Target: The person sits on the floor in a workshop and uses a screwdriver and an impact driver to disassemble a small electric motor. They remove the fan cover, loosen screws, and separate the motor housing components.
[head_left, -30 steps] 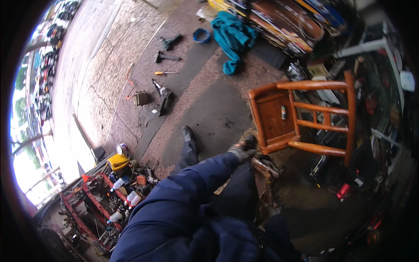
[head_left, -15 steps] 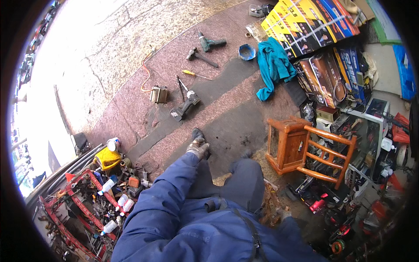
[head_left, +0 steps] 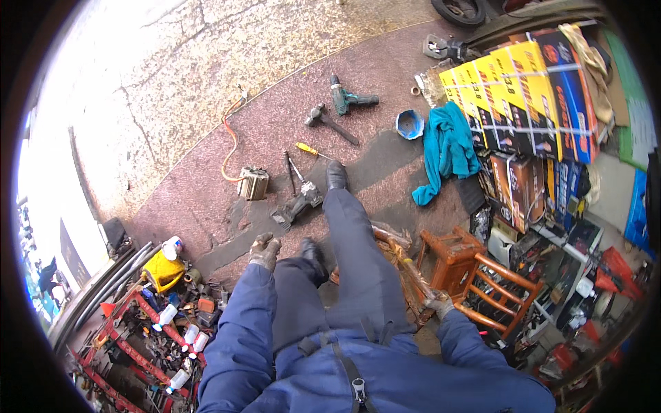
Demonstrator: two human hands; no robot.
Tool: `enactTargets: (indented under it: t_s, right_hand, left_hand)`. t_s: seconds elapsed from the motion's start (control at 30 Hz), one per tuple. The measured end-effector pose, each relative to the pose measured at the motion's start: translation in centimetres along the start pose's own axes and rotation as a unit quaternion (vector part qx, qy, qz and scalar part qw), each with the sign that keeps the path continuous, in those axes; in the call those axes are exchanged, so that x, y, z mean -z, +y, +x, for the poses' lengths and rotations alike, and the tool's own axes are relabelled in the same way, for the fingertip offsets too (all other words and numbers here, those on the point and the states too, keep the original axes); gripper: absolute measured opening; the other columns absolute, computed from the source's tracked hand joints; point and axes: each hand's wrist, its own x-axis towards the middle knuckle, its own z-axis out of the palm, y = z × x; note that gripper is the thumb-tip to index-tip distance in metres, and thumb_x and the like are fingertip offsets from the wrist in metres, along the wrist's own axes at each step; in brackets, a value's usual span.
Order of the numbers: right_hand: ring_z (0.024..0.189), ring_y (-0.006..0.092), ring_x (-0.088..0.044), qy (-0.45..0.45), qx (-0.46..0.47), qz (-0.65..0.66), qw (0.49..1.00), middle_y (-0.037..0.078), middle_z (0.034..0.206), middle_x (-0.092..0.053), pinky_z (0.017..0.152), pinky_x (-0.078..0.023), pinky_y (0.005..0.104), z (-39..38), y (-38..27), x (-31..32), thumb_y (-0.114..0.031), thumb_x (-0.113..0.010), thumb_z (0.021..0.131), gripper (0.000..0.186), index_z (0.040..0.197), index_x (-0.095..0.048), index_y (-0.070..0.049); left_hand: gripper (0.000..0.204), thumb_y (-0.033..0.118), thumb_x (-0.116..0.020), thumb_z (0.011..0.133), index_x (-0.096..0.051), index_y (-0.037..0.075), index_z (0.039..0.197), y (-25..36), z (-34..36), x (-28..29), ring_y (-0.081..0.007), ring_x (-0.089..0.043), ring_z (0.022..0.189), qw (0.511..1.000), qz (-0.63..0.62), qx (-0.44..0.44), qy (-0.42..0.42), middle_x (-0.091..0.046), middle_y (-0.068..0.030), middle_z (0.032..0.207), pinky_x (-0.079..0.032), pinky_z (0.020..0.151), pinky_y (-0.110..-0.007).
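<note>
Left fingers (head_left: 264, 241) loosely curled

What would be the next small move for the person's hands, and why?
Perhaps bring the left hand across to the worn wooden frame. The right hand appears to grip it alone, near one end, while the left seems to hold nothing. The frame is also close beside the orange-brown chair, so two hands might guide it better.

the right hand (head_left: 439, 303) apparently grips a worn wooden frame (head_left: 413, 275).
</note>
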Motion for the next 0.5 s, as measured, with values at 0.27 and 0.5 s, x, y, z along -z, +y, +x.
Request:
enactTargets:
  t_s: [0.27, 0.5]
  right_hand:
    - [0.077, 0.0268, -0.064, 0.213, -0.188, -0.022, 0.958, 0.011, 0.084, -0.063, 0.072, -0.054, 0.0434, 5.5, -3.6, 5.2, -0.009, -0.065, 0.083, 0.021, 0.103, -0.059, -0.009]
    - [0.072, 0.0273, -0.062, 0.205, -0.147, -0.142, 0.957, 0.011, 0.08, -0.061, 0.066, -0.051, 0.0438, 14.4, -4.8, 3.2, -0.014, -0.064, 0.086, 0.016, 0.1, -0.06, -0.009]
  left_hand:
    - [0.028, 0.011, -0.064, 0.089, -0.056, 0.008, 0.116, -7.3, 12.6, -6.6, -0.0108, -0.056, 0.058, 0.986, -0.113, 0.12, 0.027, -0.065, -0.0064, 0.08, -0.044, 0.048, -0.024]
    - [0.039, 0.015, -0.07, 0.086, -0.055, 0.002, 0.12, -1.8, 19.7, -3.0, -0.0181, -0.063, 0.082, 0.958, -0.232, -0.166, -0.015, -0.067, -0.0088, 0.094, -0.053, 0.074, -0.031]
